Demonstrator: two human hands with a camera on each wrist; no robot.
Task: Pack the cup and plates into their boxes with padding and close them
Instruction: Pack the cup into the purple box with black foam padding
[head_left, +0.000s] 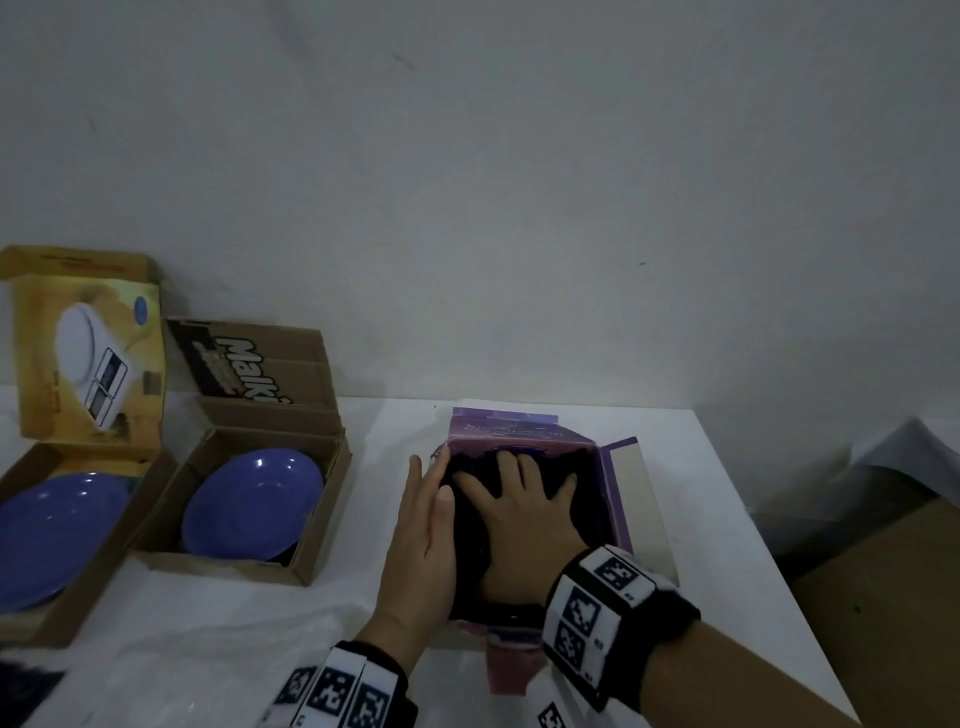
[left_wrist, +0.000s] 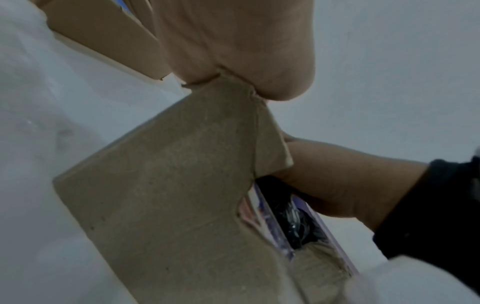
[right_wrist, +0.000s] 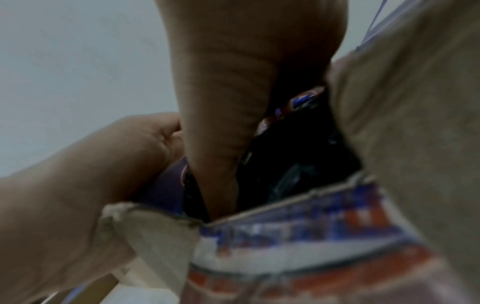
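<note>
A purple cup box (head_left: 618, 499) stands open at the table's centre, stuffed with black padding (head_left: 467, 519); the cup itself is hidden. My right hand (head_left: 524, 509) lies spread and flat on the padding inside the box. My left hand (head_left: 426, 525) rests with straight fingers against the box's left side. The left wrist view shows a brown flap (left_wrist: 168, 185) under my left palm, and the right hand (left_wrist: 337, 181) over the padding (left_wrist: 293, 216). Two blue plates (head_left: 254, 504) (head_left: 52, 530) lie in open cardboard boxes at left.
The brown plate box (head_left: 311, 540) and the yellow-lidded box (head_left: 88, 353) stand with lids raised near the wall. Clear plastic sheet (head_left: 208, 665) and a dark piece of padding (head_left: 26, 686) lie at the front left. Beyond the table's right edge sits cardboard (head_left: 883, 597).
</note>
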